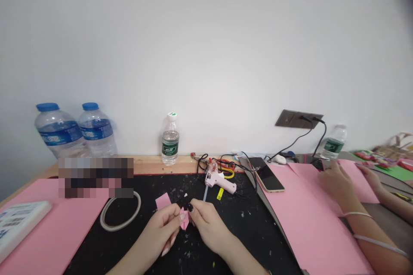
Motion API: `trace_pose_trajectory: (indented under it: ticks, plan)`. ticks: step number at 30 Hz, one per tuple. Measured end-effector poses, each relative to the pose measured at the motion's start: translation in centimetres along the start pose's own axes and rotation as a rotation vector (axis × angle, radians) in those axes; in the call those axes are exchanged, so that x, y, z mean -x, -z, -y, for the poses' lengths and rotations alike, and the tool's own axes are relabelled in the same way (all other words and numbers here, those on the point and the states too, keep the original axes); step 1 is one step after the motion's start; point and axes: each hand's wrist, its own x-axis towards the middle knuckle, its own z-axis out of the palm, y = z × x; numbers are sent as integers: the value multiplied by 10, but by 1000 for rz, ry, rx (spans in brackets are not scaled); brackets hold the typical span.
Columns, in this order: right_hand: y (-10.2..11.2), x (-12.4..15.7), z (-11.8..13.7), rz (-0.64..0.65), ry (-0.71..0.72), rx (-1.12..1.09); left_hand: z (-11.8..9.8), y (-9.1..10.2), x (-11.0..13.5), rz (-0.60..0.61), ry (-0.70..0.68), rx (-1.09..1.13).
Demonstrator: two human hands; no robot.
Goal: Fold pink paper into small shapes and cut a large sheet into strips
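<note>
Head view, folded pink paper (184,220) (small, pointed), between left hand (158,230), right hand (208,225)

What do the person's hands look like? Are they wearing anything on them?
The left hand has long, pale nails, and the right hand shows a dark, shiny nail. Neither hand wears gloves, and the arms have no sleeves. Something small may sit at the right wrist, but the picture's edge cuts it off.
</note>
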Motion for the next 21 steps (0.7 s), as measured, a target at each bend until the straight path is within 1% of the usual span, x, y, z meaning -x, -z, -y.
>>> trace_pose_trajectory:
  ticks: [5,10,21]
  plan:
    - [-1,-1,-3,45,12,51,0,-1,1,0,0,-39]
    - [-2,0,-3,45,-18,29,-2,-2,2,-6,0,-81]
    - [-3,4,-3,51,10,63,0,-3,2,10,6,-83]
